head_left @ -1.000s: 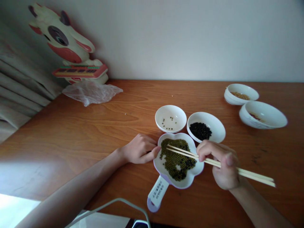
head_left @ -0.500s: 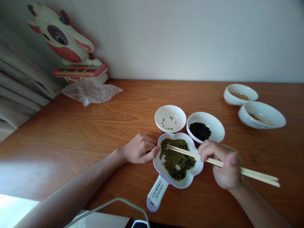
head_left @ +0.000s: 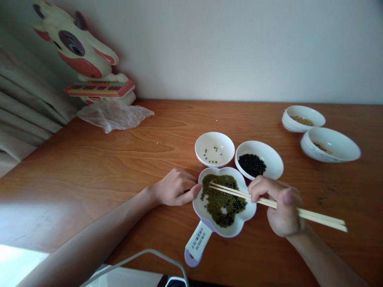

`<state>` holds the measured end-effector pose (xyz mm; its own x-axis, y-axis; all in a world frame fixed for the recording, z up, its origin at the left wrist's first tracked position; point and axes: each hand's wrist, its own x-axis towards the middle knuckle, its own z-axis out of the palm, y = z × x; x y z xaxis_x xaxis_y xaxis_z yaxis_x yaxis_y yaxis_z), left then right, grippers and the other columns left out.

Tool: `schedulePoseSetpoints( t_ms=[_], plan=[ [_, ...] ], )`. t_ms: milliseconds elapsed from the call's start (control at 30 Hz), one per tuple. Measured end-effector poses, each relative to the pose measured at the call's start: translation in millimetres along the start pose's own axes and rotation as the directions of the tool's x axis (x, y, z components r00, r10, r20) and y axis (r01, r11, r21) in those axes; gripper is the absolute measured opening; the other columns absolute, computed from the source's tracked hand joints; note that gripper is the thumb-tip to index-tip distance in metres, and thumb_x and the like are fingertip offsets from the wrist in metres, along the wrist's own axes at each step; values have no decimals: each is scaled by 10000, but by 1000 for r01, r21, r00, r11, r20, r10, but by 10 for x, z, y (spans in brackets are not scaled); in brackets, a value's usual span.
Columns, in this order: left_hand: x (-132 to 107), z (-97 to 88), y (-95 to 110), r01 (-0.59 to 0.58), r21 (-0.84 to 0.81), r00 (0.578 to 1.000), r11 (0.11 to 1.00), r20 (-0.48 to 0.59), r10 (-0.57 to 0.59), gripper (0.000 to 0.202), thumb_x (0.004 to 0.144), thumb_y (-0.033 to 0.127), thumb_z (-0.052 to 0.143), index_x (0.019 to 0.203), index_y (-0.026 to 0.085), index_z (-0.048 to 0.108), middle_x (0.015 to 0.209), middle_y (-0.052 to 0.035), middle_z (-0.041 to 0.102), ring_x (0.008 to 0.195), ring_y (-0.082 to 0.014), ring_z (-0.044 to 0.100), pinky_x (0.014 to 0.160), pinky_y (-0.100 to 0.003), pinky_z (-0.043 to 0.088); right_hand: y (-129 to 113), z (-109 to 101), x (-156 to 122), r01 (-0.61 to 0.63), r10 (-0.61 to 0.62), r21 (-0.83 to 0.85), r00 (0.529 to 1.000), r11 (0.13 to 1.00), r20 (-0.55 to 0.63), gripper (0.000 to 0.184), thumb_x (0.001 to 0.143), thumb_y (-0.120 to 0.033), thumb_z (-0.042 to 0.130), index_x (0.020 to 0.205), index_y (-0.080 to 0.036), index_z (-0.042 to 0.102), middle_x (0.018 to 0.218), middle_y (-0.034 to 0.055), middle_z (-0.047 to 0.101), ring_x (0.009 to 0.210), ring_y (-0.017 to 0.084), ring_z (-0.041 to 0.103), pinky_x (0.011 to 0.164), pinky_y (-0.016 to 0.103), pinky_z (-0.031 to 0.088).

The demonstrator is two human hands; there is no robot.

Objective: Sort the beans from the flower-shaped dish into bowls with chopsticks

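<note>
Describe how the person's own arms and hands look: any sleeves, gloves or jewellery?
Both are bare. The left hand and right hand wear no gloves, and no ring shows. The left forearm and right forearm run uncovered to the picture's lower edge: no sleeve, watch, bracelet or marking is visible.
</note>
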<state>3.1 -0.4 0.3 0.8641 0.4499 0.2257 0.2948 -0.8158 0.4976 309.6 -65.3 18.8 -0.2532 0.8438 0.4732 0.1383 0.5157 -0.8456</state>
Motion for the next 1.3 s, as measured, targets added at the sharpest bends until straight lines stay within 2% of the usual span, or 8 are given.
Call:
schedulePoseSetpoints(
  t_ms=[167,400,733,800,933,1100,1233,1300],
  plan=[
    [7,-9,11,2,8,1000,1000,-4,-2,447,1077,272,389,653,184,502,656,-33,581,579,-133,513,576,-297,353,-6,10,-1,45,-43,36,997,998,-67,593,1076,-489,276,723,-221,669,634,36,610,600,186,585,592,357,414],
    [8,-8,11,-4,-2,1000,1000,-11,4,464,1087,284,372,656,178,507,655,-41,593,587,-131,529,584,-280,368,-137,-10,7,57,-46,34,966,998,-256,646,1044,-598,310,662,-259,707,556,38,601,521,203,555,554,383,405],
    [12,0,-1,-8,5,1000,1000,6,8,433,1081,266,386,673,182,505,662,-42,601,609,-135,545,597,-295,372,-184,-108,123,90,-147,-127,803,988,-578,667,995,-696,332,598,-264,650,520,56,498,528,238,536,574,404,400],
    [15,3,-2,-15,5,1000,1000,0,15,428,1079,262,391,675,183,511,664,-43,607,615,-137,554,599,-299,375,-102,-103,125,64,-142,-155,813,986,-564,658,993,-698,307,657,-270,677,581,65,538,601,255,571,601,410,418],
    [18,10,-4,-16,9,1000,1000,-22,16,429,1074,259,409,665,184,517,655,-42,609,608,-137,562,590,-295,377,19,-103,100,12,-62,-118,901,993,-430,651,1008,-657,267,728,-272,710,663,76,598,696,267,597,631,412,421],
    [24,10,1,-41,-7,997,999,-60,40,442,1076,260,414,654,183,522,639,-40,606,588,-131,563,573,-285,377,-28,-90,95,-12,-19,-79,926,997,-376,576,1036,-555,319,749,-249,714,659,70,621,662,240,593,577,384,420],
    [31,8,2,-44,1,997,999,-65,44,445,1075,266,413,649,184,512,636,-38,606,577,-129,556,566,-289,375,-45,-63,98,30,-96,-205,943,978,-318,418,1038,-331,431,757,-218,719,653,48,649,636,199,618,535,340,434],
    [33,8,0,-41,7,997,999,-59,41,444,1075,265,412,649,185,508,637,-37,606,576,-129,554,565,-290,372,-45,-50,96,50,-109,-196,947,979,-302,416,1038,-314,442,739,-217,715,639,41,646,618,188,611,531,334,433]
  ],
)
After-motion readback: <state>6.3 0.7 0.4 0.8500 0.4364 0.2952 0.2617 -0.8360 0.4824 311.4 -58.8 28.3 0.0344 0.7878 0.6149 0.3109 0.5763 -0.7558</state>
